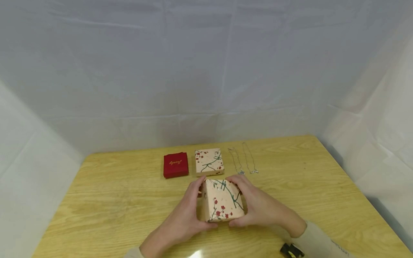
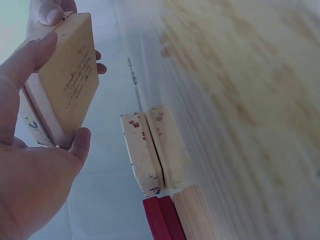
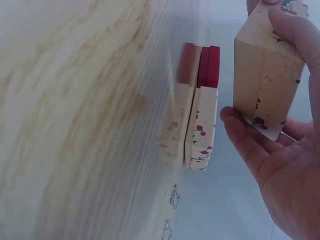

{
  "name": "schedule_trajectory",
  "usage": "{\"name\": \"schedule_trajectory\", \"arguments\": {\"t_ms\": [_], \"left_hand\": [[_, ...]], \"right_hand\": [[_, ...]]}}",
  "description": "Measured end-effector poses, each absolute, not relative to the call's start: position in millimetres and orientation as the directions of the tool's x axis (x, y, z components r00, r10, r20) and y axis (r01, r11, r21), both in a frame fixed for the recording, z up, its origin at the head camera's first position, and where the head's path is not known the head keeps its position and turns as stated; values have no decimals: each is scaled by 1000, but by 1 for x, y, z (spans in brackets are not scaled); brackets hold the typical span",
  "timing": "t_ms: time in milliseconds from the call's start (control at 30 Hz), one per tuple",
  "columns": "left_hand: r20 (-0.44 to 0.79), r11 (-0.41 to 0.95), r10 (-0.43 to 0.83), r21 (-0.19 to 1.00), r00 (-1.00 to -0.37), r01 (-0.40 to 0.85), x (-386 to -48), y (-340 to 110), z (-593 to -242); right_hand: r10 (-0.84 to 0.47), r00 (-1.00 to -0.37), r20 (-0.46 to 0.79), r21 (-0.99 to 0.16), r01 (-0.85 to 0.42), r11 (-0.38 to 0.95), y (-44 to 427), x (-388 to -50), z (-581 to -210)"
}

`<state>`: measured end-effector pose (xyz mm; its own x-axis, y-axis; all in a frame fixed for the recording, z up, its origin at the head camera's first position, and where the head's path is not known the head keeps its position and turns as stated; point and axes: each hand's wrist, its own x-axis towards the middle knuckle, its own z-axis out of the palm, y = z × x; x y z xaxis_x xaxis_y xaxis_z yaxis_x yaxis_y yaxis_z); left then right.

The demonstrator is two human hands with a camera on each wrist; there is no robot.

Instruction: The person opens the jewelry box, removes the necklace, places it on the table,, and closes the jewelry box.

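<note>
So the patterned box (image 1: 226,200) is up off the surface (image 1: 113,200), tipped a bit, right between both hands: the left hand (image 1: 184,216) and right hand (image 1: 258,204) each have thumb and fingers wrapped round its sides. Left wrist view shows a printed underside and a seam along the edge, so I'd guess it's a lid over a base, and that's my main worry: if the grip sits mostly on the lid, the base could slide out and drop. Can't tell what's inside, if anything, but the tilt would make a spill worse. Squeezing too hard from both sides might also dent it, since it looks like cardboard to me. Just beyond the hands sits a second floral box (image 1: 209,161), close enough that a careless push forward could bump it and shove it into the red box (image 1: 176,165), which is off past the left hand. Past the right hand lie two fine necklaces, pendants (image 1: 241,172) nearest the fingers; I reckon a dragging fingertip or box corner could snag a chain or tangle the pair. Last one: there's a small black item (image 1: 291,250) right by the right sleeve (image 1: 322,242), and a wide swing of that forearm could knock it away.
</note>
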<state>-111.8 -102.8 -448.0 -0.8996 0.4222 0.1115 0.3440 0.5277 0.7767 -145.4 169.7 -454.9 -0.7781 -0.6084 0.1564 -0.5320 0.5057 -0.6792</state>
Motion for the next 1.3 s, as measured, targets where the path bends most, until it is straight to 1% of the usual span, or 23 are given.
{"name": "schedule_trajectory", "arguments": {"t_ms": [233, 567, 900, 1300], "left_hand": [[86, 538, 413, 780, -906, 320, -111, -105, -449], [95, 558, 413, 759, -906, 334, -112, -110, -451], [75, 603, 416, 724, -906, 337, -111, -115, -453], [60, 626, 423, 703, -904, 339, -109, -119, -455]], "right_hand": [[-592, -792, 150, -687, -514, 513, 172, -144, -453], [-586, -797, 149, -673, -516, 530, 181, -144, -448], [-573, -807, 141, -664, -507, 550, 199, -147, -446], [-583, -803, 125, -660, -506, 555, 220, -148, -446]]}}
